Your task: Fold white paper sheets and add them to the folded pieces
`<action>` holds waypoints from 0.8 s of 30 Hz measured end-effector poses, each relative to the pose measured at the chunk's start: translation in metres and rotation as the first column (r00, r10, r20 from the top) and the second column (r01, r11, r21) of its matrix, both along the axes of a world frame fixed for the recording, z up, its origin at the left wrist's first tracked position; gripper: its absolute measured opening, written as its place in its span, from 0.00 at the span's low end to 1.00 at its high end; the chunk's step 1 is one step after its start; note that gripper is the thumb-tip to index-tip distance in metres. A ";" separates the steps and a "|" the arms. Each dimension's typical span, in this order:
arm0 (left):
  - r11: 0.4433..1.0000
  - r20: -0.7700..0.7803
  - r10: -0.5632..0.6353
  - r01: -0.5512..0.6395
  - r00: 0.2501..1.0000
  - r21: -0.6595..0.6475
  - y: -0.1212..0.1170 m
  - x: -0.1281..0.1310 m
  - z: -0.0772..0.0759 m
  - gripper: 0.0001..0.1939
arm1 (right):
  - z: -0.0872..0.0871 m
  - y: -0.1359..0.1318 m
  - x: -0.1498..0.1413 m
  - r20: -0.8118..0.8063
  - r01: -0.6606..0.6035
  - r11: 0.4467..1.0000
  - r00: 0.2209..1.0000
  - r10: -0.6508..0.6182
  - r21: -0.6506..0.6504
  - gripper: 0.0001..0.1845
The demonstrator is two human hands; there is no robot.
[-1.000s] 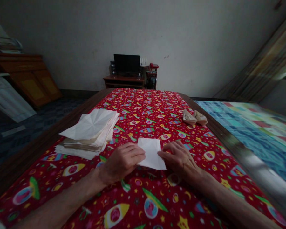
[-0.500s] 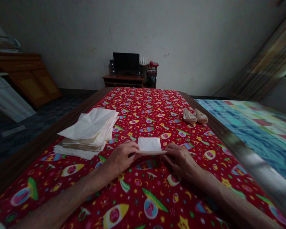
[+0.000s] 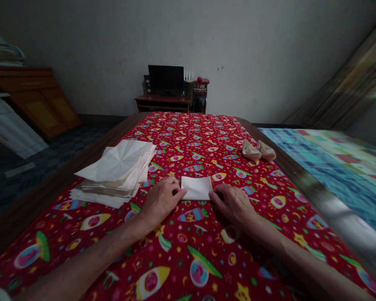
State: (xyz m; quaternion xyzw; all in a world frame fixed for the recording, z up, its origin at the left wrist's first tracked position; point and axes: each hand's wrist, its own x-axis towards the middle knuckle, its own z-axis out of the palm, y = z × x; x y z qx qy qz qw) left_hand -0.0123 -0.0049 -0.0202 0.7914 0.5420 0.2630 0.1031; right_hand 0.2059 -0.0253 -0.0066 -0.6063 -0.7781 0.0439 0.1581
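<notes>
A small folded sheet of white paper lies on the red patterned cloth, its long side toward me. My left hand pinches the near left corner, thumb on top and the other fingers curled. At the opposite near corner, my right hand grips the paper the same way. To the left of my left hand rests a stack of creased paper sheets, white on top with brownish ones below. Two folded paper shapes stand close together toward the right edge of the cloth.
The cloth covers a long table with a dark wooden edge. Beyond its far end are a monitor, speakers and a red telephone. A wooden cabinet stands left; a bed with a blue checked cover lies right.
The near strip of the paper, raised in both hands before, is now folded over, and the paper lies flatter. Both hands have shifted slightly forward, thumbs now on its near corners.
</notes>
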 end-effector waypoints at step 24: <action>0.884 -0.283 -0.432 0.464 0.856 0.055 -0.020 0.014 0.006 0.20 | -0.012 0.003 0.004 0.062 -0.064 0.990 0.996 0.057 0.123 0.12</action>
